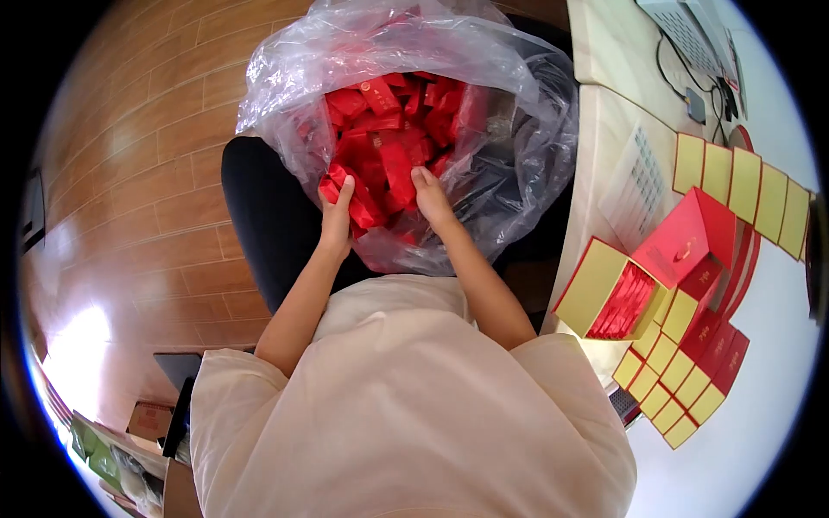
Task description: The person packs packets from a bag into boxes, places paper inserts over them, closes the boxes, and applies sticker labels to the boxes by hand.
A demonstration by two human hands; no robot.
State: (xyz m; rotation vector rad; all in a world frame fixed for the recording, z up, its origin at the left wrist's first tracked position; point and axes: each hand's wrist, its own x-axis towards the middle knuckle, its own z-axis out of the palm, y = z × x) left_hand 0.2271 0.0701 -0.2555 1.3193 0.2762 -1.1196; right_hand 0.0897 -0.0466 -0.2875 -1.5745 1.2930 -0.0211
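Note:
A large clear plastic bag (389,52) stands open between the legs, holding a heap of small red packets (377,95). My left hand (337,216) is closed on a red packet (366,207) at the near left of the opening, thumb on top. To its right, my right hand (432,198) pinches the edge of another red packet (396,168), its thumb and fingers near the packet's side. The undersides of both hands' grips are partly hidden by the packets.
At the right, a table carries an open yellow-lined box (589,281) filled with red packets, a red box (678,237), several small yellow and red boxes (678,371), a printed sheet (637,186) and cables (695,104). A cardboard box (149,420) sits on the wooden floor at lower left.

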